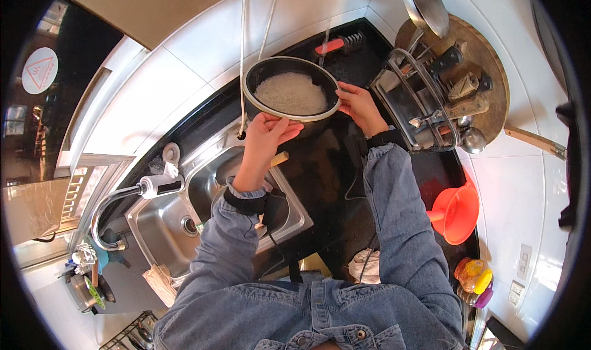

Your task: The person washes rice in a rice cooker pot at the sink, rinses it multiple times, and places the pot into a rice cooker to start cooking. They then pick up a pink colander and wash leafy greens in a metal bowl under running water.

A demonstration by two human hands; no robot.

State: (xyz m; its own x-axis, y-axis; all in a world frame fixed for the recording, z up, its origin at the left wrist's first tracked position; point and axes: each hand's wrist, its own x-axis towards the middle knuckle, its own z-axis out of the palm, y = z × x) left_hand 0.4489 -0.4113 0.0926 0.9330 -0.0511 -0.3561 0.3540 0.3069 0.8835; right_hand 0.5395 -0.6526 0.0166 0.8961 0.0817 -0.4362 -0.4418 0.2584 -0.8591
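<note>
Both hands hold a round, dark-lined pot [291, 117] by its pale rim, above the black counter near the tiled wall. Inside it lies white rice [292, 93], perhaps with water; the level is hard to tell. My left hand [267, 140] grips the near left side of the rim, thumb on top. My right hand [360, 104] pinches the rim at the right, with its fingertips against the outer wall. Denim sleeves with dark bands cover both wrists. Whether the pot's bottom touches the counter cannot be seen.
A double steel sink [166, 246] with a curved faucet [99, 216] stands at left. Behind the pot lies a red-handled brush or scraper [330, 46]. A metal knife rack [450, 114] and round wooden board [498, 87] are at right, above a red plastic dipper [457, 214] and lidded jars [472, 276].
</note>
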